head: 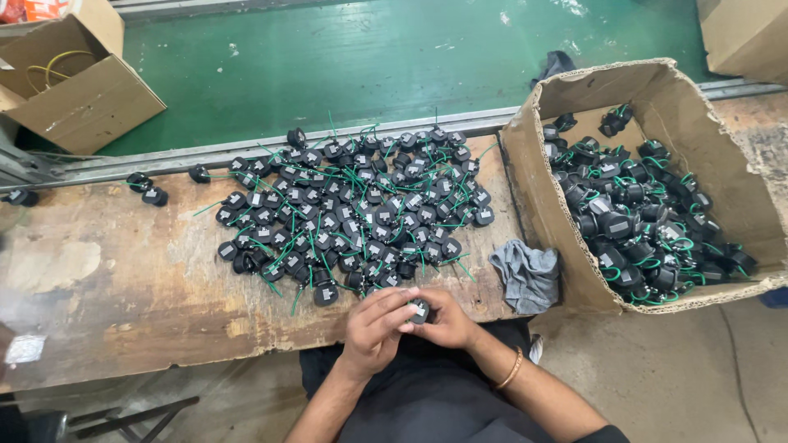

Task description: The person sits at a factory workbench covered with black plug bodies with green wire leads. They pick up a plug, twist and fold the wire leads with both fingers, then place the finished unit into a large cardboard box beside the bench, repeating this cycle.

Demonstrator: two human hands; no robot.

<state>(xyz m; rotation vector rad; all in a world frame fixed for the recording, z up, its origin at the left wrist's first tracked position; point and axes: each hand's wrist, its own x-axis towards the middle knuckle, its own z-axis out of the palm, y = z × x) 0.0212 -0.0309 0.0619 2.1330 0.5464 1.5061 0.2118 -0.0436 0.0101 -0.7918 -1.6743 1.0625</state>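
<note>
Fingers of the left hand (373, 324) and right hand (443, 320) close together around one small black part (419, 310) at the bench's near edge; beyond lies the spread pile (353, 213), and far right a carton (739, 238) still heaped with more

A factory assembly workshop: worn wooden counter (123, 279) heaped with small black wired parts (353, 213), cardboard boxes (566, 246) of more, green conveyor belt (369, 57).

**Open bench at left, crowded centre and right**

Bare worn wooden bench top (107, 279) left of the heap of small black round parts with green wires (353, 213). Blocked at right by crumpled grey cloth (527, 275) and torn cardboard box (542, 221).
</note>
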